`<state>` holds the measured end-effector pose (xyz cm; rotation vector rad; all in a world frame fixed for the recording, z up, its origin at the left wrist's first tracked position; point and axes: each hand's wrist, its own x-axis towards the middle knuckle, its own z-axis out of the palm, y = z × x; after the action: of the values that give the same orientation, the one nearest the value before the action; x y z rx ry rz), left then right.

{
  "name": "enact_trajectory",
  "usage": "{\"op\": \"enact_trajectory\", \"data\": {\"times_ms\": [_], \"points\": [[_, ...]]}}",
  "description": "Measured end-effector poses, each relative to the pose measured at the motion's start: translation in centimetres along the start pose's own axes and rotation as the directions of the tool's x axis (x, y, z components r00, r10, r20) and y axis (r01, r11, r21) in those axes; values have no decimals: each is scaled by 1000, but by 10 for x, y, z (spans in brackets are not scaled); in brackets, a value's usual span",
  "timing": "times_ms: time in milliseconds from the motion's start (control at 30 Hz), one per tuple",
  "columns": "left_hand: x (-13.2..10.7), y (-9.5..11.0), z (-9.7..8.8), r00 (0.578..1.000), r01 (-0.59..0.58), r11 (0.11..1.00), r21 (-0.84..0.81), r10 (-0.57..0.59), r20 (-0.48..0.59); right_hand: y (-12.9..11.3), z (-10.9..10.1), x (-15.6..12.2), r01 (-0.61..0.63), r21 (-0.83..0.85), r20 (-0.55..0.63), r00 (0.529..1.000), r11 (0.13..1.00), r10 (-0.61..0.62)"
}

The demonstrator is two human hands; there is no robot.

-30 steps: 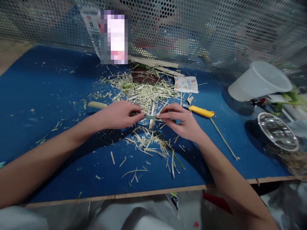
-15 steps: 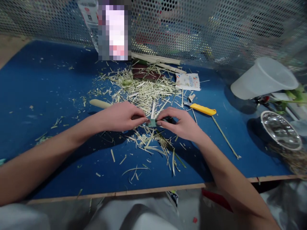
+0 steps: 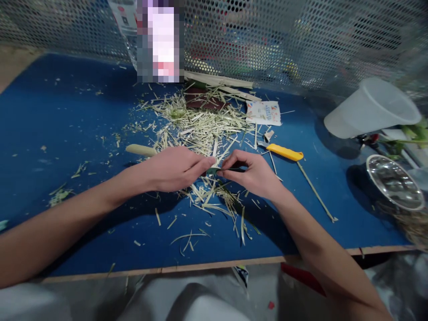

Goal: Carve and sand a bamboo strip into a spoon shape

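Observation:
My left hand (image 3: 174,168) and my right hand (image 3: 249,173) meet over the middle of the blue table (image 3: 67,125). Both pinch a short green leaf strip (image 3: 212,170) between thumb and fingertips, one at each end. The strip hangs just above a loose heap of pale cut straw pieces (image 3: 214,198). A bigger pile of the same shavings (image 3: 200,122) lies behind the hands. A pale wooden handle (image 3: 140,150) pokes out from behind my left hand.
A yellow-handled cutter (image 3: 284,152) lies right of my right hand, with a long thin stalk (image 3: 316,192) beyond it. A tipped white plastic cup (image 3: 371,111) and a metal bowl (image 3: 394,182) stand at the right. Perforated mesh (image 3: 267,40) walls the back.
The hands have drawn closer together on the green strip, so less of it shows between them. The right fingers now pinch more tightly.

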<state>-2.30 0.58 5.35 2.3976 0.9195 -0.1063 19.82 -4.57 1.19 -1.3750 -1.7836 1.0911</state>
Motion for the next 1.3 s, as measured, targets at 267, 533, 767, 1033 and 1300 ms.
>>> {"op": "enact_trajectory", "data": {"times_ms": [267,533,767,1033,1300], "points": [[1,1,8,999,-11,1000,-19,10,-47,5,-12,4,-98,-118,-24,995,988,96],[1,3,15,981,-163,979,-120,147,-127,-12,-2,3,-26,-253,-52,999,967,14],[5,-6,5,998,26,992,-125,-33,-51,10,-15,13,63,-289,-95,991,955,-94],[7,-20,-2,974,223,802,-554,-198,105,14,-17,16,193,-292,-349,890,937,-293],[10,-13,5,941,305,526,-794,-293,168,31,1,24,158,-480,-207,936,863,-286]]}}
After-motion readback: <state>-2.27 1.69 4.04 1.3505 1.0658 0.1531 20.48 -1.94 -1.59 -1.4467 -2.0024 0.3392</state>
